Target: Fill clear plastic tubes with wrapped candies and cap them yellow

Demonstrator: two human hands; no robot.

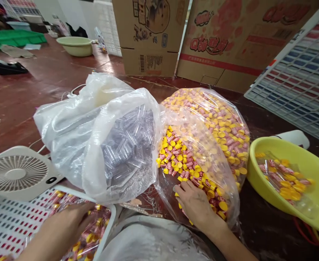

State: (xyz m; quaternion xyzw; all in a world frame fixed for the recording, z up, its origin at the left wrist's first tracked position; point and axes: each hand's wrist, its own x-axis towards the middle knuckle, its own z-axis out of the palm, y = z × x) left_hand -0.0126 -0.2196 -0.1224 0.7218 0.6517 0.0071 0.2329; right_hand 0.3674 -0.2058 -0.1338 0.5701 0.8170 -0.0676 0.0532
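My right hand (pixel 196 204) reaches into the mouth of a clear plastic bag (pixel 172 203). Its fingers lie on a heap of small pieces with yellow caps (pixel 179 154) and red-and-white patterned bodies; the fingertips are partly hidden, and no held piece shows. Low on the left, my left hand (pixel 73 221) is over a white slotted basket (pixel 17 214), its fingers smeared by motion. Under and around it are clear packets with yellow-capped pieces (pixel 92 237). Between the hands, a white plastic bag (pixel 94 141) gapes toward me, full of clear plastic tubes (pixel 130 139).
A yellow basin (pixel 257 174) on the right holds packed pieces. A white fan (pixel 20 172) stands at left. Cardboard boxes (pixel 154 40) and a white grid rack (pixel 298 76) close off the back and right. Farther back are a pale basin (pixel 76 47) and a green tray (pixel 15 38).
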